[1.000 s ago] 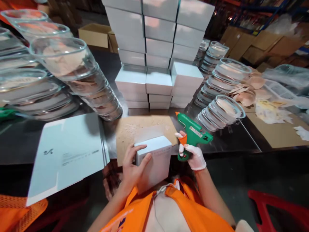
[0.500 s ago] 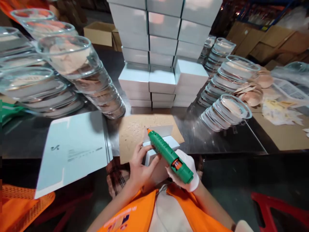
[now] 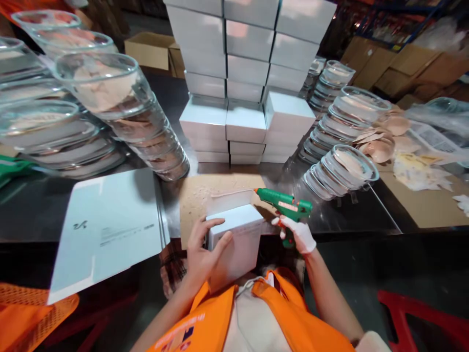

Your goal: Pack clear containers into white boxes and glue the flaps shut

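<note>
My bare left hand (image 3: 207, 249) grips the left side of a white box (image 3: 238, 247), thumb on the near face and fingers over the top edge. The box stands tilted at the table's front edge, with a narrow flap (image 3: 231, 200) raised along its far side. In my white-gloved right hand (image 3: 298, 234) is a green glue gun (image 3: 284, 203), its orange nozzle pointing left at the flap's right end. My fingers wrap the gun's handle near the red trigger. A brown cardboard sheet (image 3: 190, 195) lies under the far side of the box.
Stacked white boxes (image 3: 245, 117) rise at the back centre. Piles of glass containers (image 3: 157, 132) stand on the left, more glass containers (image 3: 340, 171) on the right. Flat printed box blanks (image 3: 110, 230) overhang the front edge at left. A red stool (image 3: 406, 318) is at lower right.
My right hand has moved right with the glue gun, which has turned from slanting across the box to lying nearly level. The box's top and front now show more fully.
</note>
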Available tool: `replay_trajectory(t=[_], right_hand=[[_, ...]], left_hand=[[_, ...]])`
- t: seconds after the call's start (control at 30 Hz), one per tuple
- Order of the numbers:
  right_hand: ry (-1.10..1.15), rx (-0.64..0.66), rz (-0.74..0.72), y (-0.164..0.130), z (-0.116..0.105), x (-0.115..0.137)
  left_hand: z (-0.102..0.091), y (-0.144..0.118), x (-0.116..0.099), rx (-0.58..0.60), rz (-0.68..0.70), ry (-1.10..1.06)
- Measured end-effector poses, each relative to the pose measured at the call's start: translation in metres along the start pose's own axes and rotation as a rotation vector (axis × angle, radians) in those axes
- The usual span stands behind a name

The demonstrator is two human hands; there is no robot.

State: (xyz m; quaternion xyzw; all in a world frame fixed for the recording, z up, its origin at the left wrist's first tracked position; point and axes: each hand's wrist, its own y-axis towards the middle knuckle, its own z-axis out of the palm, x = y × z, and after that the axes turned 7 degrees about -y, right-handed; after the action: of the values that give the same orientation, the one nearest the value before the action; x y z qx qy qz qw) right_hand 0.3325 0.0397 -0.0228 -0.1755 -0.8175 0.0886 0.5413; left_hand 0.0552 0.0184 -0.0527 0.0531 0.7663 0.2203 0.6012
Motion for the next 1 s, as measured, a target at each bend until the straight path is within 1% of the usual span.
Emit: replay_trajectory(t=[0.07, 0.1, 0.17, 0.27, 0.3, 0.33, 0.37, 0.43, 0.5, 0.53, 0.6, 0.63, 0.7, 0.77, 0.8, 0.87, 0.93, 1.0], right_hand=[[-0.016, 0.056, 0.122, 0.021, -0.004, 0.004], [-0.032, 0.066, 0.153, 0.030, -0.006, 0.007], [-0.075, 0.035, 0.148, 0.041, -0.013, 0.014], [-0.120, -0.064, 0.091, 0.040, -0.019, 0.029], [-0.115, -0.094, 0.053, 0.036, -0.017, 0.035], [-0.090, -0.096, 0.002, 0.031, -0.012, 0.041], [-0.044, -0.060, -0.057, 0.027, -0.005, 0.047], [0.100, 0.100, -0.163, 0.019, 0.014, 0.059], [0.263, 0.233, -0.219, 0.016, 0.030, 0.065], [0.319, 0.250, -0.235, 0.015, 0.035, 0.066], [0.337, 0.239, -0.280, 0.015, 0.035, 0.064], [0.309, 0.268, -0.332, 0.014, 0.031, 0.062], [0.216, 0.398, -0.485, 0.014, 0.020, 0.058], [0.101, 0.501, -0.662, 0.012, 0.010, 0.057], [0.035, 0.510, -0.743, 0.011, 0.007, 0.058], [-0.098, 0.480, -0.877, 0.009, 0.005, 0.060], [-0.194, 0.475, -0.974, 0.007, 0.006, 0.063], [-0.225, 0.491, -1.041, 0.007, 0.008, 0.064]], left_hand=[[-0.002, 0.001, 0.001, -0.011, -0.012, -0.018], [-0.003, 0.001, 0.001, -0.016, -0.022, -0.025], [-0.006, 0.002, 0.001, -0.025, -0.046, -0.040], [-0.010, 0.003, 0.001, -0.025, -0.068, -0.074], [-0.011, 0.004, 0.001, -0.019, -0.070, -0.089], [-0.011, 0.004, 0.001, -0.009, -0.071, -0.105], [-0.010, 0.005, 0.001, 0.009, -0.072, -0.125], [-0.007, 0.006, 0.000, 0.047, -0.085, -0.173], [-0.003, 0.008, -0.002, 0.061, -0.110, -0.211], [-0.001, 0.009, -0.003, 0.052, -0.124, -0.228], [0.003, 0.013, -0.004, 0.005, -0.138, -0.284], [0.005, 0.015, -0.004, -0.015, -0.133, -0.333], [0.007, 0.020, -0.003, -0.032, -0.114, -0.453], [0.006, 0.025, -0.002, -0.011, -0.089, -0.524], [0.005, 0.027, -0.001, 0.012, -0.075, -0.520], [0.001, 0.029, -0.001, 0.056, -0.041, -0.455], [-0.002, 0.030, -0.003, 0.085, -0.012, -0.384], [-0.003, 0.030, -0.008, 0.086, -0.014, -0.363]])
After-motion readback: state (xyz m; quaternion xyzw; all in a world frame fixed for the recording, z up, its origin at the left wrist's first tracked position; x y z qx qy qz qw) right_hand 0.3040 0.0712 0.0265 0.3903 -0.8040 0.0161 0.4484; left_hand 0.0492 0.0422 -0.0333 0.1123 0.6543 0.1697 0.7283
